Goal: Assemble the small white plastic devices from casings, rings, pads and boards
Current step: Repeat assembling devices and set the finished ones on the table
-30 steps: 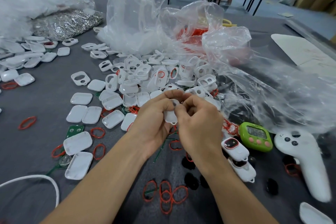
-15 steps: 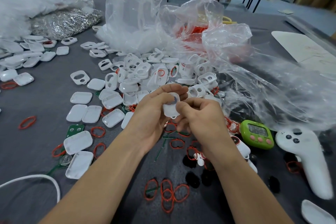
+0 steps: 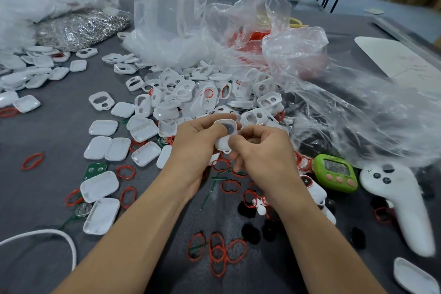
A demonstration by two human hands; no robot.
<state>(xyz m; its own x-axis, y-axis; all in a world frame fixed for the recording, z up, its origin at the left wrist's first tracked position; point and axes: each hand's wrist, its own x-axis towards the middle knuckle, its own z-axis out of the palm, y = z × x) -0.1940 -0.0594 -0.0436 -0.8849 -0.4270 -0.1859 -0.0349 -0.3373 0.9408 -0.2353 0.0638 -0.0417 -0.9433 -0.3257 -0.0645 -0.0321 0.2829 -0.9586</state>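
A small white casing (image 3: 225, 135) with a dark round opening at its top is held upright above the grey table. My left hand (image 3: 195, 148) grips it from the left, thumb near the opening. My right hand (image 3: 260, 153) pinches its lower right side with curled fingers. Behind the hands lies a heap of white casings (image 3: 202, 95). Flat white covers (image 3: 107, 148) lie at the left. Red rings (image 3: 218, 252), black pads (image 3: 250, 233) and a green board (image 3: 95, 169) are scattered in front.
Big clear plastic bags (image 3: 181, 19) stand behind the heap and spread to the right. A green timer (image 3: 335, 173) and a white controller (image 3: 401, 203) lie at the right. A bag of silver metal parts (image 3: 81, 28) sits at the back left, a white cable (image 3: 43, 234) at the front left.
Both hands have lifted the casing a little and turned it, so its dark round opening now faces me. A finished device by my right wrist is now mostly hidden.
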